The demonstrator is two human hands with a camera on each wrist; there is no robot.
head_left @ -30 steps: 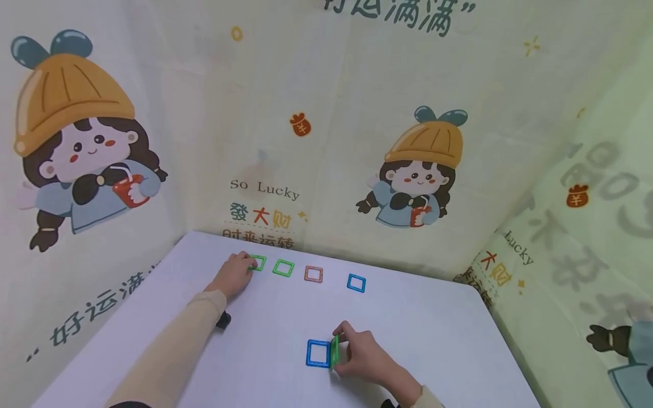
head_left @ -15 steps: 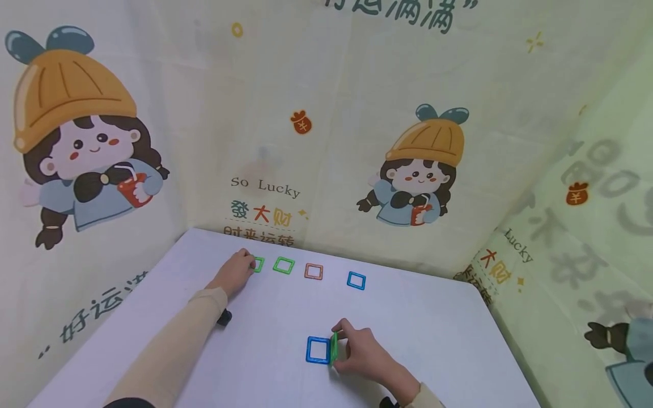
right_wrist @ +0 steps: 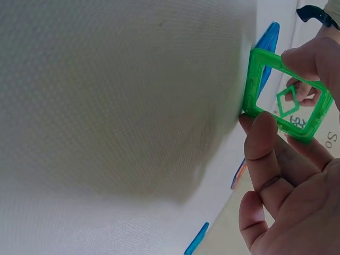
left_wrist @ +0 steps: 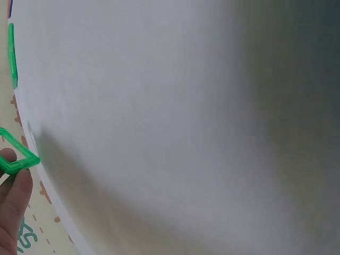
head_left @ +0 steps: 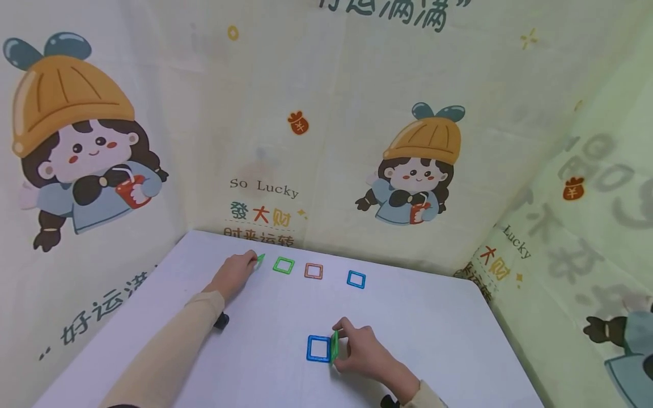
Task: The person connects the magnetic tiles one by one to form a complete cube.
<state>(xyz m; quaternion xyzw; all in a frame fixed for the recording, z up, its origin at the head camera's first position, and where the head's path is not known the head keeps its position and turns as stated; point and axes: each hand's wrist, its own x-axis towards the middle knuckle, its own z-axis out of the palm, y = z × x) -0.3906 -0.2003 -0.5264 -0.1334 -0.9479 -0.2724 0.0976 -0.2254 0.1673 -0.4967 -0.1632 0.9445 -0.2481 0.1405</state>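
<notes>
My left hand (head_left: 236,274) is at the far left of the table, pinching a green square magnetic tile (left_wrist: 25,161) between thumb and fingers. The tile is tilted up, and in the head view it shows as a thin sliver. Nearer the front, my right hand (head_left: 364,352) holds a second green square magnetic tile (right_wrist: 258,79) upright by its edges. That tile stands along the right side of a blue square magnetic tile (head_left: 318,348) lying flat on the table. In the right wrist view the left hand and its tile show through the held frame.
Along the back of the white table (head_left: 433,328) lie a green tile (head_left: 283,259), an orange tile (head_left: 313,264) and another blue tile (head_left: 356,272), all flat. A printed cloth (head_left: 326,141) hangs close behind the table and along its sides.
The left hand's green tile lay flat at its fingertips and is now tilted up on edge in its pinch. The right hand and its upright green tile have stayed in place.
</notes>
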